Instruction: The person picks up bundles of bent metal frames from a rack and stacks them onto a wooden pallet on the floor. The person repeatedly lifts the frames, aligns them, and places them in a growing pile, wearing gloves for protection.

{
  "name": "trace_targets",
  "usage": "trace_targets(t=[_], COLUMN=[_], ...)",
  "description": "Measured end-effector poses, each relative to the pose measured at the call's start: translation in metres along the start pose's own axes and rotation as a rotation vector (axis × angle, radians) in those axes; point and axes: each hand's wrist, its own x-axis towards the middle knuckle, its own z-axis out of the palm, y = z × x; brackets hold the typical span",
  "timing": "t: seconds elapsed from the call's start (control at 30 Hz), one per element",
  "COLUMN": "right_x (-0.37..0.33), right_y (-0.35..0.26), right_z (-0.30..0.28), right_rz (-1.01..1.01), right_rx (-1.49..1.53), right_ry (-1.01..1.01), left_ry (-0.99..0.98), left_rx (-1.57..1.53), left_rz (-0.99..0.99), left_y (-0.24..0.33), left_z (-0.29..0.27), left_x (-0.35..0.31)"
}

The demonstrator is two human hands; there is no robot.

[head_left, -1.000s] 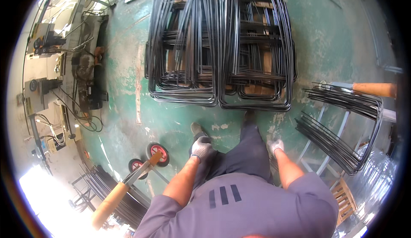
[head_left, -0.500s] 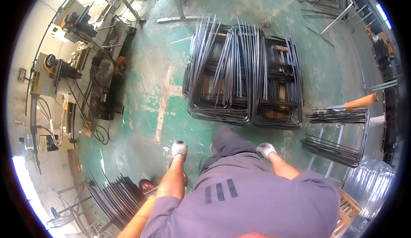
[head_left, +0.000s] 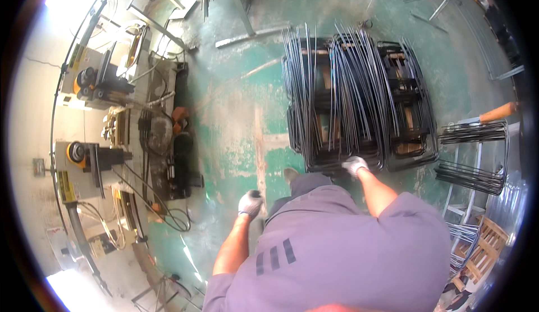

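Note:
My left hand, in a pale work glove with dark fingertips, hangs over the floor with its fingers curled in. No object shows in it. My right hand, also gloved, is held forward, its fingers loosely extended and nothing visible in them. From above it overlaps the near edge of a large stack of dark bent-metal frames; whether it touches them I cannot tell. Many long thin metal rods lie lengthwise across the stack.
Machines with black and orange heads line the wall on the left, with looping cables beside them. At the right, more bent frames hang on a rack near a wooden pallet. A metal stand's foot rests on the green floor ahead.
The view has turned left, so the frame stack sits farther right. My right hand has swung forward to the stack's near edge. My left hand remains over the floor, fingers still curled.

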Motion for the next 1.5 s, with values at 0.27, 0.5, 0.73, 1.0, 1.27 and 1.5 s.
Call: trace_targets(t=[0.27,0.5,0.73,1.0,1.27,1.5], right_x=[-0.003,0.098,0.141,0.293,0.394,0.426], right_y=[-0.319,-0.369,-0.359,-0.526,-0.953,-1.264], right_z=[-0.007,0.025,0.054,-0.054,-0.339,-0.503], right_rz=[-0.311,-0.051,-0.146,0.111,-0.446,-0.954], right_rx=[0.047,0.113,-0.6,-0.097,-0.026,-0.341], right_ry=[-0.017,0.322,0.026,0.205,0.572,0.805], left_ry=[0.248,0.092,0.0,-0.103,-0.109,-0.018], left_rx=[-0.676,-0.322,-0.472,-0.628,-0.209,-0.348], left_rz=[-0.394,-0.093,0.15,0.396,0.392,0.123], left_y=[-0.065,0.003,0.185,0.402,0.541,0.565], left_z=[-0.14,-0.28,-0.437,-0.484,-0.529,-0.554], left_x=[0.148,0.346,0.501,0.629,0.72,0.867])
